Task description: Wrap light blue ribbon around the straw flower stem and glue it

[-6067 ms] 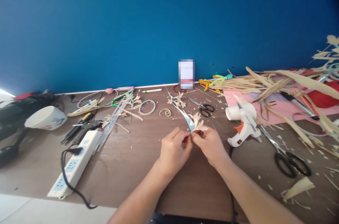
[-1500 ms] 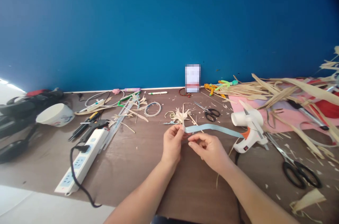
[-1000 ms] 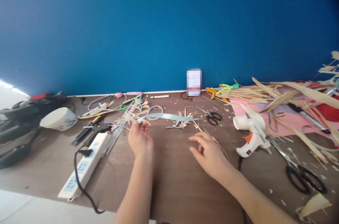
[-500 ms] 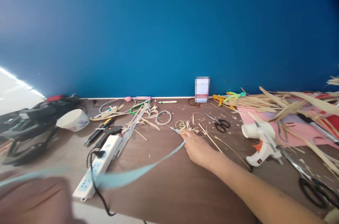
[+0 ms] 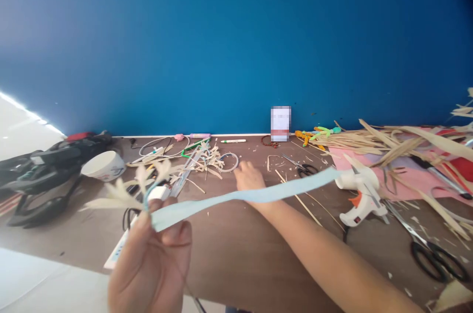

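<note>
My left hand (image 5: 151,259) is raised close to the camera at the lower left, its fingers pinched on a long pale blue ribbon (image 5: 251,195). Pale straw flowers (image 5: 125,189) stick out of that grip to the left. The ribbon runs right across the view and ends near the glue gun. Behind the ribbon, my right hand (image 5: 248,178) reaches to the middle of the brown table (image 5: 236,249). It rests among straw scraps next to a small wire ring (image 5: 231,161). Its fingers point away and are blurred, and whatever lies under them is hidden.
A white glue gun (image 5: 360,192) and large black scissors (image 5: 439,260) lie at the right, small scissors (image 5: 301,168) behind. Dried straw leaves (image 5: 399,139) cover a pink mat (image 5: 417,175). At the left are a white bowl (image 5: 103,166), black gear (image 5: 44,175) and a power strip (image 5: 113,260).
My left hand has lifted the ribbon end with its straw flowers into view near the camera. The ribbon's far end has swung to the right. My right hand has shifted slightly left on the table.
</note>
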Demonstrator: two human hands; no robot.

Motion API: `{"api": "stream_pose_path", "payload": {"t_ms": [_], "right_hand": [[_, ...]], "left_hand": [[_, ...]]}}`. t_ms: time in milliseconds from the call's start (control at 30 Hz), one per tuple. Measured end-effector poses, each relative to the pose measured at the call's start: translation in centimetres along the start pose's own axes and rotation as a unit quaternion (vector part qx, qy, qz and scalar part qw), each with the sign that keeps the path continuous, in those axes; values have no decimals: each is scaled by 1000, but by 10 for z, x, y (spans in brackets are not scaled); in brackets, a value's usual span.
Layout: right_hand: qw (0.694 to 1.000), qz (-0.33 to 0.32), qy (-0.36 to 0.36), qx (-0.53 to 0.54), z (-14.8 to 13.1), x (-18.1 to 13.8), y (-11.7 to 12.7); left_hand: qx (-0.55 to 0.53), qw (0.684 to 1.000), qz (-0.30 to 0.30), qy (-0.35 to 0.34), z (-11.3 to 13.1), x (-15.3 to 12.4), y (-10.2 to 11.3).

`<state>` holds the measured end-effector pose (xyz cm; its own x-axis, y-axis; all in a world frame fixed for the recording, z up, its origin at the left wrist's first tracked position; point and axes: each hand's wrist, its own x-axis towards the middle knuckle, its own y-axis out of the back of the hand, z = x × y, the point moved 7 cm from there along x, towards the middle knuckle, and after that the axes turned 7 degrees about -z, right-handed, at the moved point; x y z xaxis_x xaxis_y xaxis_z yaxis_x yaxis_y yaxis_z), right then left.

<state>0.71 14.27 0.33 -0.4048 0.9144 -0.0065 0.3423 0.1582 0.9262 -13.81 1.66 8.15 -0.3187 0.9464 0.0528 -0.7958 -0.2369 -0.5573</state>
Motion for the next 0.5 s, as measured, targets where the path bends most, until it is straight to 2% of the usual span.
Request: {"api": "stream_pose_path", "payload": {"t_ms": [100, 167, 267, 367, 500], "right_hand": [[998, 3, -61, -6, 47, -6, 7], [995, 12, -94, -2, 75, -10, 18], [987, 61, -150, 10, 109, -20, 44], [981, 105, -156, 43, 120, -32, 60], [983, 97, -99, 121, 107, -45, 52]], "left_hand": [[-55, 995, -69, 51, -19, -4, -41], [-59, 989, -103, 90, -41, -1, -58], [-46, 970, -168, 169, -80, 2, -79], [-40, 956, -203, 208, -106, 8, -93], [-45, 958, -211, 190, -121, 21, -106]]}}
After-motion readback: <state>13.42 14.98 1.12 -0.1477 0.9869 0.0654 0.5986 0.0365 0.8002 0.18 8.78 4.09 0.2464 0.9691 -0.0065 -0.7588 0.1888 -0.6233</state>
